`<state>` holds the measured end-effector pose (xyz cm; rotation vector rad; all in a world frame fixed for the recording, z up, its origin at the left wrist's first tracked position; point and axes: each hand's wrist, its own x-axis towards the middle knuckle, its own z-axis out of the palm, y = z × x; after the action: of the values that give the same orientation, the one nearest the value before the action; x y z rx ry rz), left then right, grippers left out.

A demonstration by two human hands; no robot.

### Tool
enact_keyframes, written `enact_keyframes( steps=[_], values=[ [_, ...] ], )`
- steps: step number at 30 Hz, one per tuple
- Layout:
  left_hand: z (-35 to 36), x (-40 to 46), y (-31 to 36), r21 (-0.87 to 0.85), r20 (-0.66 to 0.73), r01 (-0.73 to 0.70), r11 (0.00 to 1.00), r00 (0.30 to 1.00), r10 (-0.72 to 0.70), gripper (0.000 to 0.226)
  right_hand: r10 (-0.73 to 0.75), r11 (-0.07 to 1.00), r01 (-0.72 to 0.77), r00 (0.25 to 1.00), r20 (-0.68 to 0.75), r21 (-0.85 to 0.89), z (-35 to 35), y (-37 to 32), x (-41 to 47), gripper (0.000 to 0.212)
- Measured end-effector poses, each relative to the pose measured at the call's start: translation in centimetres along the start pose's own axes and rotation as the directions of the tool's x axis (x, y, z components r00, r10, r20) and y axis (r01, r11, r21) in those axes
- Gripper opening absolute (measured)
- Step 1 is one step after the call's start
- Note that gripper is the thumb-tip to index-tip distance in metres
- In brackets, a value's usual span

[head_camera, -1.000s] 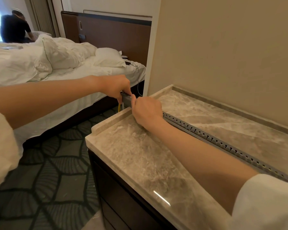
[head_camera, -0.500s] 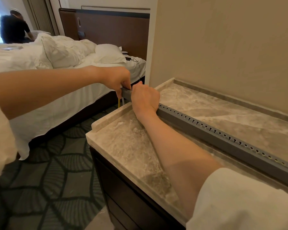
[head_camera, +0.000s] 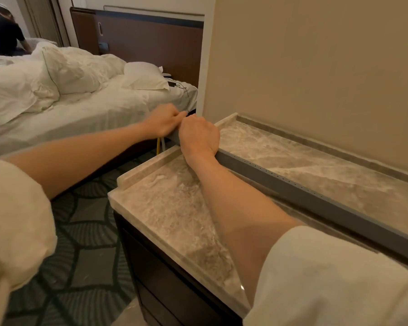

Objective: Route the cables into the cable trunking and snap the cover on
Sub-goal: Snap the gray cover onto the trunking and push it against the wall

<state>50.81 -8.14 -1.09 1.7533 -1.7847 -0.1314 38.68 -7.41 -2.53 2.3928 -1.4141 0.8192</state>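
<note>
A long grey cable trunking (head_camera: 299,191) with a row of small holes lies diagonally across the marble counter (head_camera: 174,208), its far end jutting past the counter's left rim. My right hand (head_camera: 198,137) grips that far end from above, fingers curled over it. My left hand (head_camera: 163,121) holds the very tip beside it, the two hands touching. A yellow cable and a white cable (head_camera: 159,147) hang down from the trunking's end, below my left hand. The inside of the trunking is hidden.
A beige wall (head_camera: 316,67) runs along the back of the counter. A bed with white linen (head_camera: 68,95) stands to the left across patterned carpet (head_camera: 85,231). Another person sits at the far left, beyond the bed. Dark drawers sit under the counter.
The trunking has turned onto its side, its holed face now pointing away and up. Both hands stayed at its far end and my view drew closer.
</note>
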Motion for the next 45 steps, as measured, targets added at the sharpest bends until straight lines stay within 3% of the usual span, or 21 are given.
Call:
enact_keyframes(
  steps=[4, 12, 19, 25, 28, 32, 37, 41, 45],
  values=[
    [1.3, 0.6, -0.3, -0.117, -0.181, 0.022, 0.993, 0.982, -0.043, 0.058, 0.019, 1.0, -0.019, 1.0, -0.007, 0.017, 0.2, 0.1, -0.1, 0.031],
    [1.8, 0.4, 0.4, -0.158, -0.25, 0.217, 0.963, 0.935, -0.252, 0.047, 0.078, 0.997, -0.076, 0.996, -0.05, 0.026, 0.5, -0.1, -0.1, 0.031],
    [2.2, 0.6, 0.4, -0.095, -0.28, 0.287, 0.953, 0.911, -0.303, 0.043, 0.081, 0.997, -0.081, 0.996, -0.044, 0.005, 0.5, -0.1, 0.0, 0.036],
    [2.0, 0.3, 0.1, -0.125, -0.262, 0.215, 0.969, 0.934, -0.241, 0.046, 0.011, 0.998, -0.012, 1.0, -0.016, -0.063, -0.3, 0.0, -0.8, 0.03],
    [1.8, 0.1, 0.2, -0.12, -0.241, 0.212, 0.97, 0.941, -0.236, 0.05, -0.148, 0.988, 0.149, 0.988, 0.054, -0.025, -1.6, 1.1, -1.3, 0.026],
    [1.5, -0.2, 0.1, -0.091, -0.184, 0.198, 0.976, 0.96, -0.212, 0.054, -0.398, 0.904, 0.412, 0.908, 0.132, -0.11, -3.0, 4.1, -3.6, 0.034],
    [1.4, -1.3, 1.1, 0.108, -0.163, 0.157, 0.982, 0.977, -0.139, 0.06, -0.414, 0.903, 0.429, 0.888, 0.199, -0.036, -3.9, 8.3, -6.0, 0.045],
    [1.2, -2.1, 1.2, 0.098, -0.064, 0.083, 0.992, 0.995, -0.077, 0.056, -0.401, 0.895, 0.434, 0.885, 0.236, -0.103, -4.8, 10.4, -7.0, 0.045],
    [0.0, -3.0, 1.4, 0.12, -0.064, -0.052, 0.991, 0.996, 0.06, 0.038, -0.423, 0.861, 0.461, 0.884, 0.2, -0.215, -5.1, 10.2, -7.6, 0.029]
  ],
)
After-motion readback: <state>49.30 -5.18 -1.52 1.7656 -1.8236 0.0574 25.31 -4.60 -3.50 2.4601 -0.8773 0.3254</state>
